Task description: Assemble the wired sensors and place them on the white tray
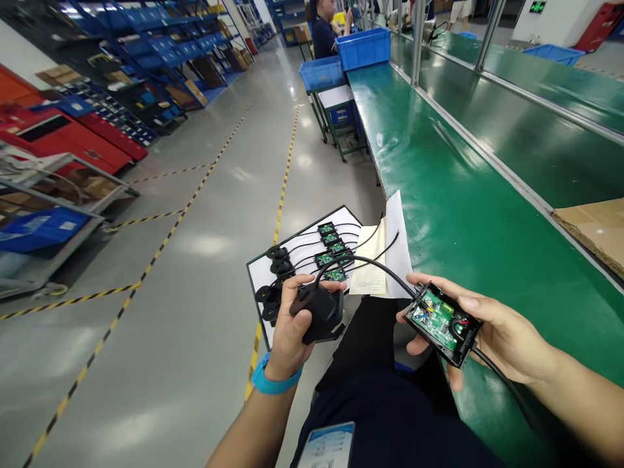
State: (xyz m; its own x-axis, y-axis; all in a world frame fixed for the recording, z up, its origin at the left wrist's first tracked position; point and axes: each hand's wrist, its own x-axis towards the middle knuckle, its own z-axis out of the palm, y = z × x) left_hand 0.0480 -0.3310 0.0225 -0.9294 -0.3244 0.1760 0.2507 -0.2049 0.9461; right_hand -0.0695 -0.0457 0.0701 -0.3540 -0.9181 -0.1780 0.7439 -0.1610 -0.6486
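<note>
My left hand [292, 325], with a blue wristband, is closed around a black plastic housing [322, 315] with a round end. A black cable [363, 259] arcs from it to an open black box [441, 324] with a green circuit board inside. That box is gripped by my right hand [502, 325], thumb on its upper edge and fingers under it. A second black cable [502, 377] leaves the box toward the lower right. Beyond my left hand, several similar boards [334, 246] and black round parts [279, 265] lie joined by cables on a white-topped stand [305, 237].
Papers [397, 250] lie between the stand and the green workbench [439, 195] on my right. Blue bins [363, 49] stand at the bench's far end, near a seated person [325, 32]. Cardboard [595, 224] lies at the right edge. Shelves [160, 39] and a cart [58, 221] are left.
</note>
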